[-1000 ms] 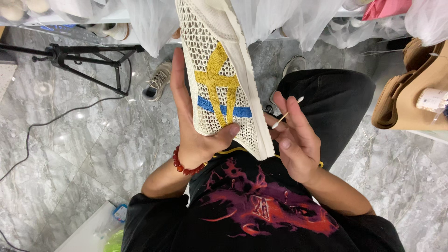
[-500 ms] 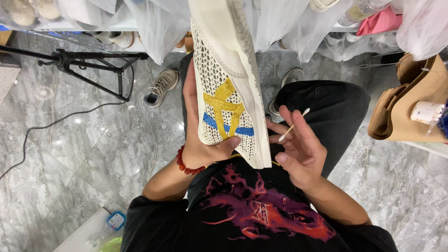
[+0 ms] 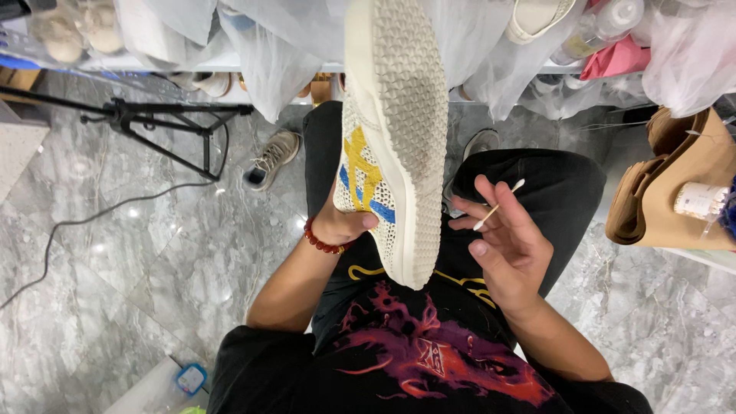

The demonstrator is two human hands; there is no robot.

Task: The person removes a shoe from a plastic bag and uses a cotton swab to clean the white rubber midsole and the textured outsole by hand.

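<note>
A cream mesh shoe (image 3: 391, 138) with yellow and blue stripes is held upright above the lap by the left hand (image 3: 341, 224), its fingers closed around the heel end, sole turned toward the camera; it is judged light, soft in the knit and stiff along the sole, so the heel is the firm place to hold. A cotton swab (image 3: 497, 205) is pinched in the fingers of the right hand (image 3: 510, 249), just beside the sole. A tripod (image 3: 153, 123), a loose sneaker (image 3: 270, 159) on the floor and a brown paper bag (image 3: 675, 192) lie around, well apart.
</note>
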